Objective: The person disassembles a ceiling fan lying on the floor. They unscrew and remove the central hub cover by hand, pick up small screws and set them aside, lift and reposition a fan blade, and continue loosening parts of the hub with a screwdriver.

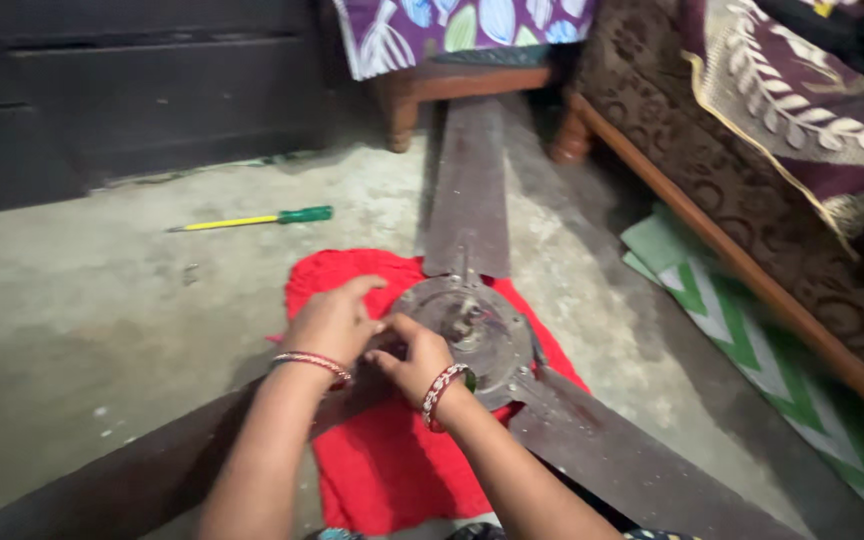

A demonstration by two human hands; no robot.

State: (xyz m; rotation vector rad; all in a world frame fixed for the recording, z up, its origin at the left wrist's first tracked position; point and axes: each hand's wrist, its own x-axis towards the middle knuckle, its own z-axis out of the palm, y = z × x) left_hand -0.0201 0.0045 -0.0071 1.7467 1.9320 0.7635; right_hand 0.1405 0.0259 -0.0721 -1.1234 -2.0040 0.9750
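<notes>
1. Ceiling fan (472, 330) lies flat on the concrete floor (72, 300), its round motor hub sitting on a red cloth (392, 470) near the floor's near edge.
2. 3 brown blades: 1 runs toward the far edge between the furniture legs, 1 toward the near-left corner, 1 toward the near-right corner.
3. Left hand (334, 325): palm down at the hub's left rim, fingers loosely curled, fingertips touching the rim. No closed grasp visible.
4. Right hand (414, 360): just beside the left hand, on the hub's near-left rim, fingers bent and pinching toward the left fingertips. Cannot tell if anything small is held between them.
5. Both wrists carry red-and-white bangles.
6. Screwdriver (252, 220), green handle, yellow shaft, lies on the floor well apart to the far left, untouched.
7. Wooden sofa (752, 190) with brown patterned upholstery along the right edge; green-and-white mat (752, 340) beneath it.
8. Dark cabinet (132, 90) along the far-left edge.
</notes>
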